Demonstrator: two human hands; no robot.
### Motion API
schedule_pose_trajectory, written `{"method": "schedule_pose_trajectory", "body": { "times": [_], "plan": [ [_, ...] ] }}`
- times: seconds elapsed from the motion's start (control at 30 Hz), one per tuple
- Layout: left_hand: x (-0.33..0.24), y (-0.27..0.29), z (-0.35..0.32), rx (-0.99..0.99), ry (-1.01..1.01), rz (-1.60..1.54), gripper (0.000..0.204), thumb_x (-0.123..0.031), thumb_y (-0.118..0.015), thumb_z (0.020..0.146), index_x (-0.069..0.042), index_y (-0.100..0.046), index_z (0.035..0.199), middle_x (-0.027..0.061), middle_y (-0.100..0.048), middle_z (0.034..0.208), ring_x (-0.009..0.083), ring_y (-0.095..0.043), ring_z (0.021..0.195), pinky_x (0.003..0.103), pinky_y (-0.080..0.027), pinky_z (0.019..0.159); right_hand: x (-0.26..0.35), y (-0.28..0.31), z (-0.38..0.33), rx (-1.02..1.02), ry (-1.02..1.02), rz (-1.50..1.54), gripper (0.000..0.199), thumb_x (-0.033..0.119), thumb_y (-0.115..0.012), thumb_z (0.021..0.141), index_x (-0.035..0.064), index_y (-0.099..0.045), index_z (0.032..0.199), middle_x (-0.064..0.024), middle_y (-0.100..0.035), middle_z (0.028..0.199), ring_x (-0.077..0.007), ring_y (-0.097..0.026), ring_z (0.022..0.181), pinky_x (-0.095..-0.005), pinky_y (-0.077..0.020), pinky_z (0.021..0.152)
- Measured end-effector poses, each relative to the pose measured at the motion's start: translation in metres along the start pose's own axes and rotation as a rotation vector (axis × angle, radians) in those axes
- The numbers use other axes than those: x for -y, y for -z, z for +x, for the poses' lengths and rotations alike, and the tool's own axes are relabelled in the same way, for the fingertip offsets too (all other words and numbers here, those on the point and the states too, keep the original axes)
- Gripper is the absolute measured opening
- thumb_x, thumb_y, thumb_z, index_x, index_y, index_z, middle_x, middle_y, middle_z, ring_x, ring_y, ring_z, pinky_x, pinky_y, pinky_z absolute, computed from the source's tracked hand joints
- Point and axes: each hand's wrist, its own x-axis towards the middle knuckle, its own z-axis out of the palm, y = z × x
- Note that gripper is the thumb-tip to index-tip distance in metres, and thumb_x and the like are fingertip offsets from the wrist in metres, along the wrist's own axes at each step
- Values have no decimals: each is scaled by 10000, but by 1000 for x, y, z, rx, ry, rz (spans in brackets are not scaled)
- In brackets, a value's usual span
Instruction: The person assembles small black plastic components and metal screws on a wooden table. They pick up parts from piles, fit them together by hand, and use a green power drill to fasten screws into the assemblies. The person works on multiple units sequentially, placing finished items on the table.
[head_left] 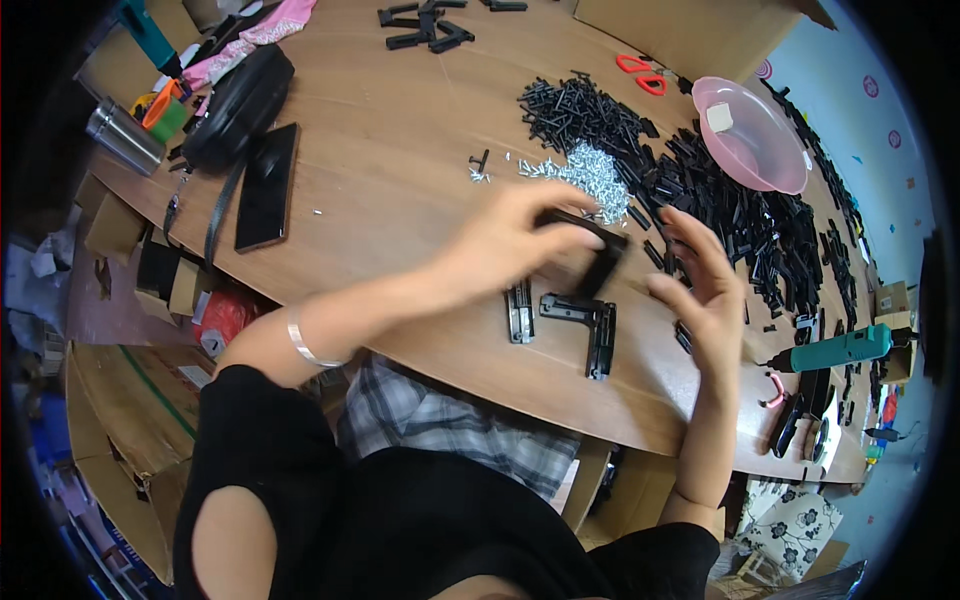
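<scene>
My left hand (510, 235) grips a black angled plastic part (603, 266), blurred by motion, over the table. To its right, my right hand (712, 300) is raised with thumb and fingers apart and nothing between them. Just below the held part lies a black L-shaped bracket (601, 330). A short dark piece with a silvery metal face (520, 313) rests to the left of that bracket. Beyond my hands is a heap of small silver screws (590, 178), partly covered by my left hand. Behind it spreads a pile of black pins (575, 110).
Black plastic parts (775, 245) cover the right side, beside a pink bowl (745, 150). A teal electric screwdriver (840, 350) lies at the right edge. Red-handled scissors (642, 75) sit at the back. On the left are a phone (268, 190), a black case (240, 105) and a steel flask (125, 137).
</scene>
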Motion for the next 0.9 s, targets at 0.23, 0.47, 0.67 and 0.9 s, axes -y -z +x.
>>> {"method": "schedule_pose_trajectory", "body": {
  "times": [0.23, 0.47, 0.67, 0.9],
  "plan": [
    [-16, 113, -16, 82, 358, 874, 292, -283, -677, 806, -23, -637, 931, 63, -640, 769, 100, -583, 711, 261, -453, 631, -33, 93, 10, -414, -3, -732, 229, 131, -681, 775, 79, -679, 998, -91, -604, 1104, -225, -561, 1043, -323, -422, 898],
    [44, 167, 111, -182, -4, 1141, 290, -304, -611, 825, -55, -638, 972, 155, -650, 918, 316, -617, 864, 378, -483, 747, -68, 160, -3, -564, -85, -1048, 201, 124, -615, 799, 99, -685, 986, -131, -600, 1084, -290, -580, 987, -359, -445, 865],
    [127, 214, 220, -284, 160, 1498, 465, -376, -524, 873, -162, -430, 1274, 160, -514, 1229, 392, -460, 1129, 515, -361, 929, -122, 195, -12, -684, -168, -1434, 257, 85, -604, 729, 110, -671, 976, -151, -604, 971, -311, -558, 914, -425, -414, 814],
    [139, 214, 209, -330, 39, 1083, 469, -271, -445, 935, -159, -323, 1373, 148, -515, 1138, 251, -542, 866, 353, -452, 757, -130, 196, -14, -592, -324, -1230, 121, 46, -561, 685, 80, -677, 693, -154, -648, 756, -327, -630, 740, -415, -505, 704]
  ]
}}
